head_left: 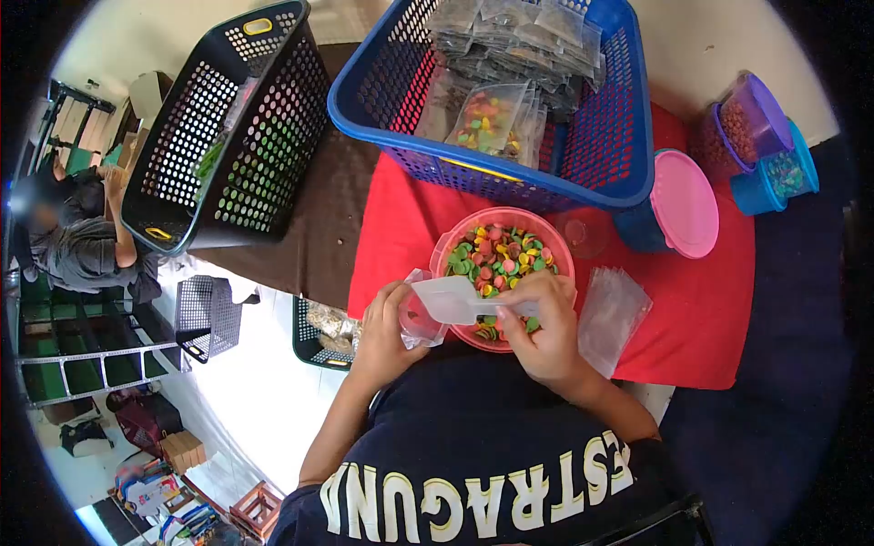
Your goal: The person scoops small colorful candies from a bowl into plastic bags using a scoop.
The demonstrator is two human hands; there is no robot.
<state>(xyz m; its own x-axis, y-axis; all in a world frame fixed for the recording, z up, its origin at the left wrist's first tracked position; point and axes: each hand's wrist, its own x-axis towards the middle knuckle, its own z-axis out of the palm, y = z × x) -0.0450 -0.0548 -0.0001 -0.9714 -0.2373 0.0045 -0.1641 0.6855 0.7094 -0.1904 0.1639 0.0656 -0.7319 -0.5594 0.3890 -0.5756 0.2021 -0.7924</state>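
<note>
**Scoop meeting bag at the edge of the candy bowl**

The person's left hand [387, 332] is gripping a small clear bag [417, 320], fingers closed around its crumpled plastic and holding it just beside the near-left rim of the pink bowl [506, 212]. The right hand [544, 335] is clasping the handle of a pale plastic scoop [452, 298], with the thumb and fingers wrapped over it. The scoop is lying across the near edge of the bowl, and its broad end is reaching toward the bag and appears to be touching it. Whether the scoop is carrying anything cannot be told.

The bowl is sitting on a red cloth [701, 309], close to the person's body, and is holding round candies [496, 255] in green, red, orange and yellow. A stack of empty clear bags [612, 314] is lying on the cloth just right of the right hand. Behind the bowl, a blue basket [619, 173] is holding filled candy packets [487, 118]. A black basket [228, 136] is standing to its left. A blue container with a pink lid [683, 205] is sitting to the right of the bowl, with purple tubs [751, 123] and a teal tub [783, 177] beyond it. Far left, another person [77, 246] is sitting on the floor.
</note>
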